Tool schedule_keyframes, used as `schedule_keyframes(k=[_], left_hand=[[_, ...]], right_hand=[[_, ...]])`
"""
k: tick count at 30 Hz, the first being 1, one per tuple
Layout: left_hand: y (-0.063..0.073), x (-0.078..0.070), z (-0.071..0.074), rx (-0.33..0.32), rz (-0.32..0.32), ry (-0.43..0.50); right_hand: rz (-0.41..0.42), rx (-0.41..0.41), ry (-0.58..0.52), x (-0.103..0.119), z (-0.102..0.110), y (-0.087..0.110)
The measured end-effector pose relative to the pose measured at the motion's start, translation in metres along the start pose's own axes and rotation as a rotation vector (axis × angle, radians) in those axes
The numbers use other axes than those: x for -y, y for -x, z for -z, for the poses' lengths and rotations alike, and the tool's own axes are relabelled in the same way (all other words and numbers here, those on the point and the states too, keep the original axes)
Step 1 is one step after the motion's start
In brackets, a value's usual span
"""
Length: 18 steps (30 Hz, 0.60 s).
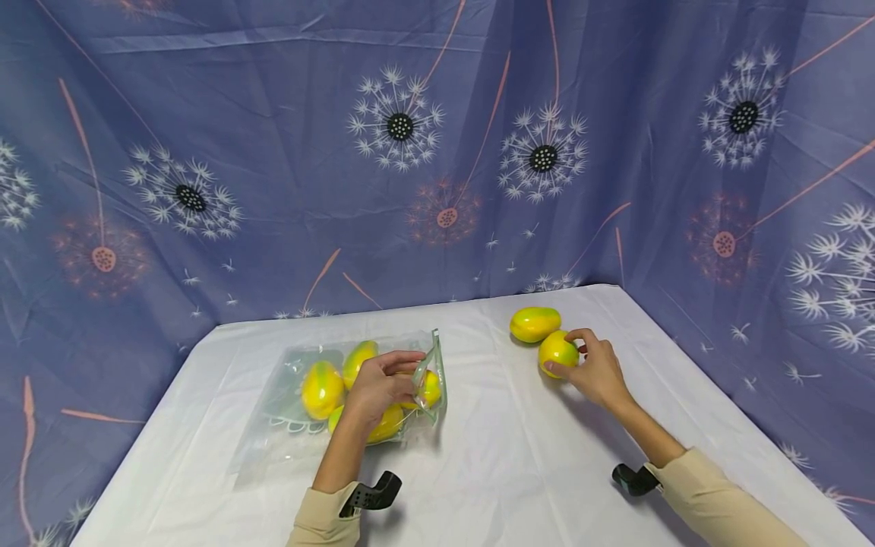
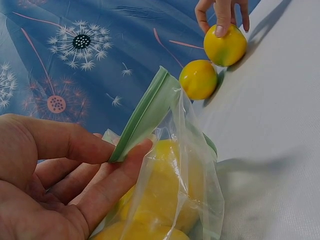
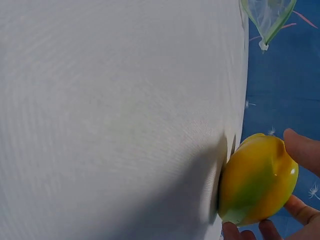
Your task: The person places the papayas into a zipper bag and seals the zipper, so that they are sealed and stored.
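My left hand (image 1: 383, 386) pinches the green zip edge (image 2: 142, 112) of a clear zip-top bag (image 1: 290, 372), its mouth facing right. Inside the bag lie several glossy yellow-green fruits (image 1: 323, 390), shaped like mangoes or small papayas. Toward the back right of the table, my right hand (image 1: 598, 374) grips another such yellow-green fruit (image 3: 257, 177) between thumb and fingers. This fruit is close over the cloth, its shadow beside it. Just behind it, a further loose fruit (image 1: 535, 324) lies on its side; the left wrist view shows this loose fruit (image 2: 198, 80) end-on.
A white cloth (image 1: 492, 463) covers the table. Blue curtains (image 1: 301, 167) with dandelion prints hang along the back and sides, close to the table's edges. Black wrist mounts (image 1: 372, 494) sit at both sleeves.
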<state>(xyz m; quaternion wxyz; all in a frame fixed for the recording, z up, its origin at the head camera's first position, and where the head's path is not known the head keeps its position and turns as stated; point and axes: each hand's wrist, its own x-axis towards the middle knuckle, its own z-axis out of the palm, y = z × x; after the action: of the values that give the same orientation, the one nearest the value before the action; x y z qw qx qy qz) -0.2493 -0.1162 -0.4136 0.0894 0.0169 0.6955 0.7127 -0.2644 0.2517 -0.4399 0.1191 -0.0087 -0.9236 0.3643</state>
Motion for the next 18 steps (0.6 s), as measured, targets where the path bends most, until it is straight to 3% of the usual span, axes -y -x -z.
schedule_keyframes(k=[18], left_hand=[[-0.0005, 0.0020, 0.0001, 0.006, -0.005, 0.008]], right_hand=[[-0.028, -0.063, -0.019, -0.0074, -0.0038, 0.0030]])
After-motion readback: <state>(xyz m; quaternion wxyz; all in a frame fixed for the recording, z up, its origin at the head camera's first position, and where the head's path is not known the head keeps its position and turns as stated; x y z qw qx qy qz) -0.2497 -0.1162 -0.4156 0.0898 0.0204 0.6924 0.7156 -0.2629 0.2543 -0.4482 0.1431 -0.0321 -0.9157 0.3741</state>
